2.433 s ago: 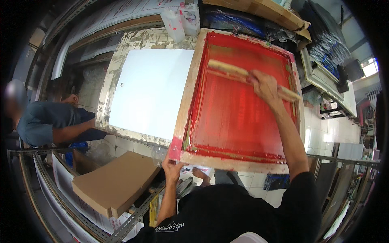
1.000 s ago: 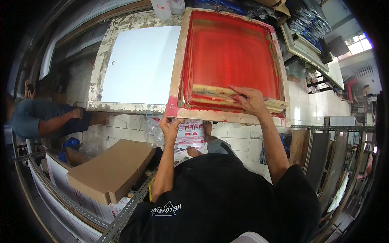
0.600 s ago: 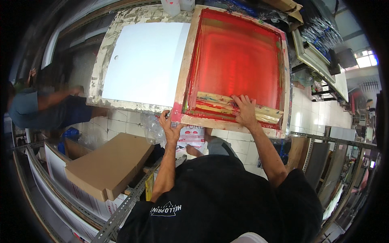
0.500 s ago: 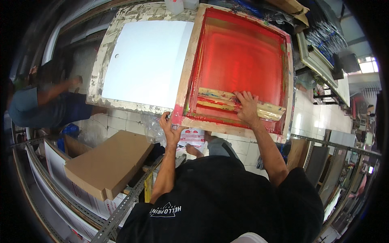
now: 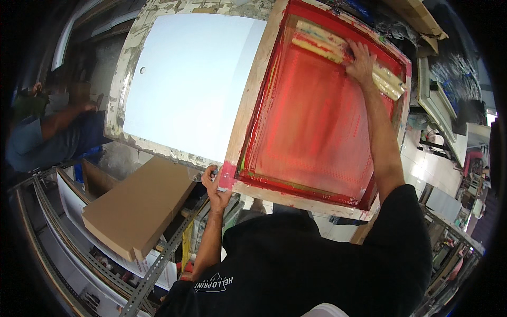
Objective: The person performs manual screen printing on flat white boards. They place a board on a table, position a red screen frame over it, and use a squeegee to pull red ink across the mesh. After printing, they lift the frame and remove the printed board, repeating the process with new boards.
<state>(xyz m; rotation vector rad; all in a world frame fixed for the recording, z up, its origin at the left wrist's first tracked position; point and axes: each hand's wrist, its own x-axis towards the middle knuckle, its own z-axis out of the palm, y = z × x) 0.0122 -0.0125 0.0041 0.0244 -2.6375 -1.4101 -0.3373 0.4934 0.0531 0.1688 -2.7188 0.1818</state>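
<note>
A wooden screen-printing frame with red-inked mesh lies on the right, its inner edges thick with red ink. Near the far end of the mesh, my right hand grips a long squeegee with a wooden handle smeared in red. The squeegee slants down toward the right side of the frame. My left hand holds the frame's near left corner, its fingers curled at the pinkish-red patch there. Beside the frame, on the left, a white sheet with a small round hole lies on a paint-mottled tabletop.
A brown cardboard box rests on metal racking at lower left. Another person is at the far left. Beyond the frame's right side stands a light-coloured table; more racks line the lower right.
My right hand has pushed the squeegee from the near end of the mesh to the far end. My left hand stays at the frame corner. The whole view has shifted slightly.
</note>
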